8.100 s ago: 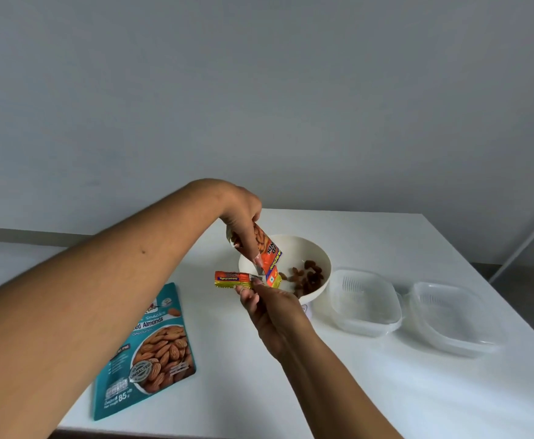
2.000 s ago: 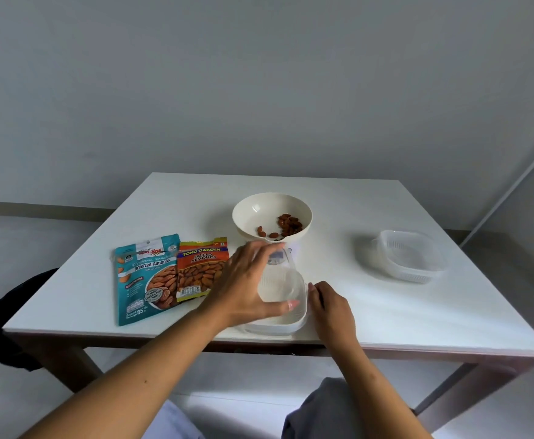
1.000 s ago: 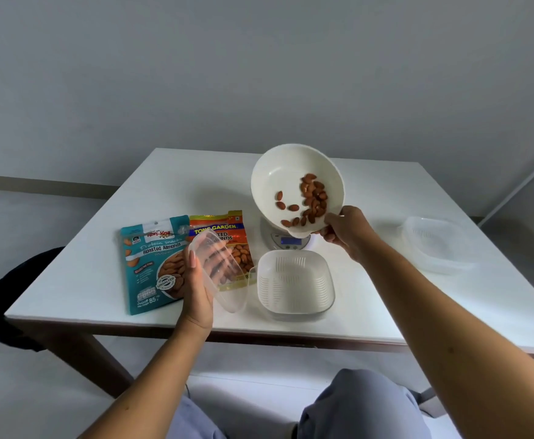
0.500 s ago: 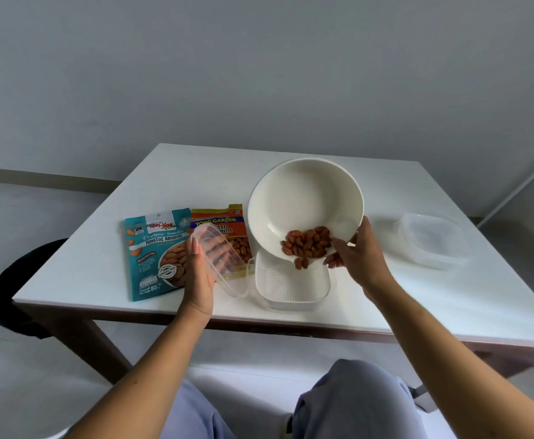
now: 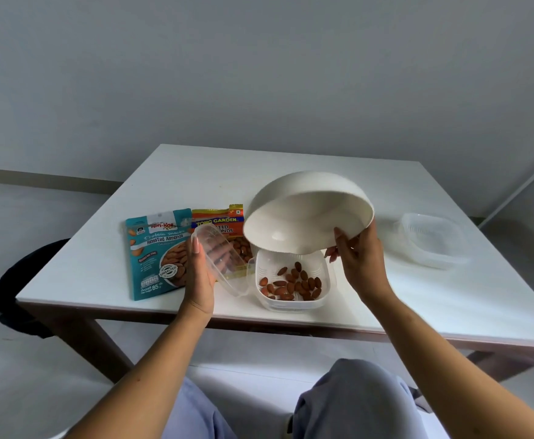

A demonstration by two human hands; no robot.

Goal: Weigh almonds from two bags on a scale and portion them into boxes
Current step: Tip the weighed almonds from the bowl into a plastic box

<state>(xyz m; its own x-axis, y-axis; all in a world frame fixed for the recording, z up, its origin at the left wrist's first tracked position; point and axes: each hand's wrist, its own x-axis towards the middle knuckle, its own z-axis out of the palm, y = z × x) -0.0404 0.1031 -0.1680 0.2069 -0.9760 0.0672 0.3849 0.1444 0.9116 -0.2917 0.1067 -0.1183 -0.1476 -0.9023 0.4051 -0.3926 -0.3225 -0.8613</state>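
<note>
2 hands: both were raised over the near half of the counter [image 5: 386, 299], well apart from each other, each clamped on its own thing.
Left hand [image 5: 199, 274]: curled on the clear lid [image 5: 224, 264], thumb on the side facing the person, fingers seen through the plastic behind it.
Lid: stood on edge and tilted, long axis running from upper left to lower right. Its low corner was just beside the left wall of the open box [image 5: 330, 277]; whether it touched the counter could not be told.
Right hand [image 5: 359, 261]: gripped the rim of the white bowl [image 5: 307, 210], thumb on the inside of the rim, fingers curled under the outside.
Bowl: lifted off the counter and tipped far over, mouth facing down and toward the person, above the far side of the open box.
Almonds [image 5: 291, 285]: lay loose on the floor of the open box, mostly in its near half, long axes pointing in mixed directions.
Open box: sat near the front edge of the counter, between the 2 hands.
Teal bag [image 5: 158, 251]: lay flat, face up, long axis running away from the person, top at the far end.
Orange bag [image 5: 216, 220]: lay flat just right of the teal bag, partly hidden by the lid and bowl.
Second box [image 5: 433, 242]: stood at the far right, well apart.
</note>
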